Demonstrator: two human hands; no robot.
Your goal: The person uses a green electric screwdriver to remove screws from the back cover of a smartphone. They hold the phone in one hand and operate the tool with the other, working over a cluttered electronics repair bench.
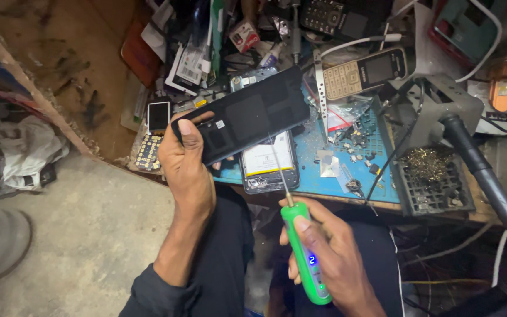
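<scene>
The left hand (pixel 188 154) pinches a black phone back cover (pixel 247 114) at its lower end, thumb across the face, fingers curled behind, lifting it clear of the opened phone (pixel 268 167) lying on the blue mat (pixel 347 179) beneath; the right hand (pixel 330 258) is wrapped tight around a green electric screwdriver (pixel 305 258), its thin bit angled up toward that phone; a keypad phone (pixel 368 70) rests farther back among the clutter.

The black back cover (pixel 244 113) hides the opened phone's (pixel 268 167) upper part; the left hand's (pixel 188 158) fingers sit behind that cover; loose parts on the tabletop (pixel 335 182) are too small to tell.
</scene>
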